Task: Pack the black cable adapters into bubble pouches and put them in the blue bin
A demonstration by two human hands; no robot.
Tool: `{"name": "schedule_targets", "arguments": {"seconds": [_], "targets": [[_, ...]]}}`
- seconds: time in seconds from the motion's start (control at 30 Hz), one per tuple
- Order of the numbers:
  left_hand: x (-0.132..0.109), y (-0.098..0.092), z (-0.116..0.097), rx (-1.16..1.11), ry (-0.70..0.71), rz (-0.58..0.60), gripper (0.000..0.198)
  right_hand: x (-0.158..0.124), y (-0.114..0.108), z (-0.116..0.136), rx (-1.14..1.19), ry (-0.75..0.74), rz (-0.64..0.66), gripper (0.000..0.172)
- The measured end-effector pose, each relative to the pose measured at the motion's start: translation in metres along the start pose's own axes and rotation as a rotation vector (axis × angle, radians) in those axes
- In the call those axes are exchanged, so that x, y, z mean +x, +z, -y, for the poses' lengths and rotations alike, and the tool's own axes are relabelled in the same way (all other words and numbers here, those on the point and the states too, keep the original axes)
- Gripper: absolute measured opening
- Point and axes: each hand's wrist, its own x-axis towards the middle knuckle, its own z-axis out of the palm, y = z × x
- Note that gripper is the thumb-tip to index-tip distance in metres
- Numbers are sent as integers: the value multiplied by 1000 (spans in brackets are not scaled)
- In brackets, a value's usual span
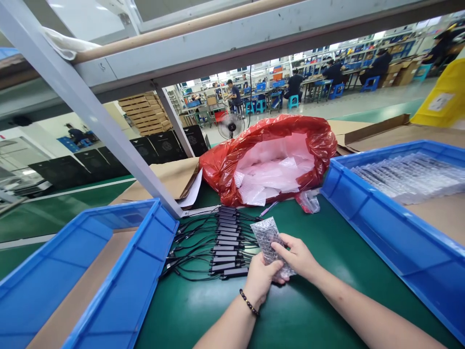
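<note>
Both of my hands grip one bubble wrap pouch, held tilted above the green bench top. My left hand, with a beaded bracelet at the wrist, closes on its lower end. My right hand pinches its right side, thumb on top. Something dark shows through the plastic, but I cannot make out what it is. Just left of my hands lies a row of black cabled adapters, their cords spreading to both sides. Behind them a red plastic bag gapes open, full of pale pink bubble wrap pouches.
A blue bin on the right holds a row of filled pouches. Another blue bin, lined with cardboard, stands at left. A slanted metal post rises behind it. A pen lies near the bag. Several people sit working far off.
</note>
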Motion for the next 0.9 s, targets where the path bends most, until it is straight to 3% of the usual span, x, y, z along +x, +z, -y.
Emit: {"name": "schedule_targets", "arguments": {"seconds": [0.13,0.23,0.37,0.53,0.73,0.9], "targets": [[-1,0,-2,40,82,-30,35,3,0,0,299,66,96,29],[-3,-1,-5,39,39,17,39,5,-3,-2,433,95,119,32],[-3,-3,-4,74,-57,62,42,6,-7,-3,440,84,105,31],[-1,-2,1,115,-24,19,37,6,-6,-1,466,123,67,32],[-3,-2,-1,28,8,86,32,8,-7,0,679,202,123,37],[0,-3,3,33,-33,14,34,5,1,0,596,140,128,44]]}}
